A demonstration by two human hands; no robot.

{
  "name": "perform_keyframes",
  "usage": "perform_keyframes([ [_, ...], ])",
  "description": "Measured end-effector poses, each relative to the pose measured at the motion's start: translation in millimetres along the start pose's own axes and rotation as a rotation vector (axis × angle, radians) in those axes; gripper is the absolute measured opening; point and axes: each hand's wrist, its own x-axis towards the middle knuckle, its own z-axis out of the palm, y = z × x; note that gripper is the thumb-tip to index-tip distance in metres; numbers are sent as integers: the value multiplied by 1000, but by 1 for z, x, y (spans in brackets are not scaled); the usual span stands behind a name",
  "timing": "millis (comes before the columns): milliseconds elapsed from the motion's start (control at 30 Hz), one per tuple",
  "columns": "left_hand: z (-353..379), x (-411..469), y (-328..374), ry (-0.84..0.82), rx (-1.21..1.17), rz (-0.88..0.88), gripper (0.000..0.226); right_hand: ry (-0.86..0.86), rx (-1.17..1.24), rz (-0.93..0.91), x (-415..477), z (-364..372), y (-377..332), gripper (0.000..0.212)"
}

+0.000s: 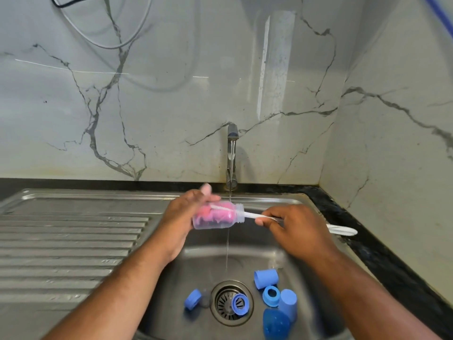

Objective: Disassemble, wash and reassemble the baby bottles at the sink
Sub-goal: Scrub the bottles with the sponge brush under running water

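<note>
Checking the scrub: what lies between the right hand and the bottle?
The white brush handle, running from the right hand into the bottle; head view.

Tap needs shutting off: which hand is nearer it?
Left. The left hand, holding the bottle, is just below-left of the tap; the right hand, gripping the brush, sits farther, lower right.

1. The left hand [182, 217] covers the base of the bottle [215, 217]; its raised fingertip, at 11 o'clock, is a blur.
2. The head of the brush [247, 214] is only a pink smear through the bottle's wall; the right hand [294, 229] hides the handle's middle.
3. At 9 o'clock of the drain [231, 303], a grey thing [206, 300] is too dim to name.
4. At 5 o'clock, a dark blue piece [275, 325] is cut by the lower edge.
5. Cables [103, 42] run off the top edge.
</note>
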Motion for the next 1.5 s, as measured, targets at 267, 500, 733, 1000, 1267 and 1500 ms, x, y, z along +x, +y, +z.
perform_keyframes([
  [267, 2, -11, -7, -48, 60, -475, 53, 70, -48, -107, -2, 4, -7, 15],
  [500, 5, -1, 0, -7, 122, 152, 36, -22, -53, 77, 1, 7, 1, 41],
  [733, -3, 0, -8, 183, 38, -347, 51, 52, 2, -5, -1, 4, -6, 19],
  [1000, 7, -4, -2, 0, 259, -123, 20, -41, -32, 133, 1, 8, 0, 43],
  [1267, 9, 1, 2, 152, -139, -53, 26, -31, 36, 136, 1, 3, -2, 38],
  [1500, 9, -11, -4, -33, -8, -599, 59, 40, 31, 34, -1, 7, -6, 29],
])
